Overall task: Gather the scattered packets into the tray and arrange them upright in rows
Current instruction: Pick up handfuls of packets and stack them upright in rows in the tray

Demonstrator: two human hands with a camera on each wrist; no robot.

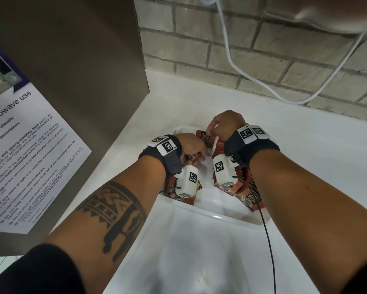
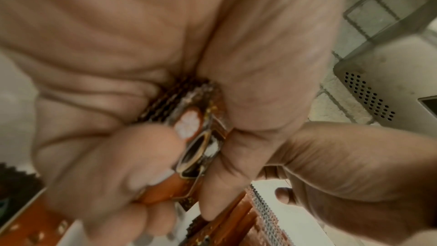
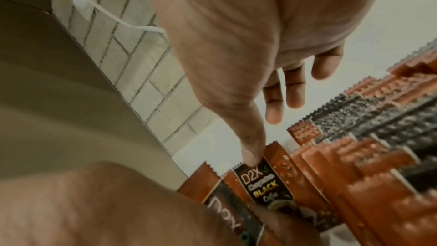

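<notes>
A white tray (image 1: 210,213) sits on the counter and holds brown and orange coffee packets. A row of them (image 1: 242,179) stands on the tray's right side, and more packets (image 1: 172,194) lie under my left wrist. My left hand (image 1: 191,147) grips a bundle of packets (image 2: 196,137), with fingers and thumb (image 2: 153,156) curled round it. My right hand (image 1: 222,126) is over the far end of the tray. Its thumb tip (image 3: 253,137) presses on the top of a black "D2X" packet (image 3: 267,184) beside the standing row (image 3: 378,166), and its fingers reach out straight beyond it.
A steel microwave side (image 1: 83,71) with a notice sheet (image 1: 30,145) walls off the left. A brick wall (image 1: 263,49) with a hanging white cable (image 1: 231,56) closes the back. A thin black cable (image 1: 267,230) runs from my right wrist. White counter (image 1: 316,166) spreads to the right.
</notes>
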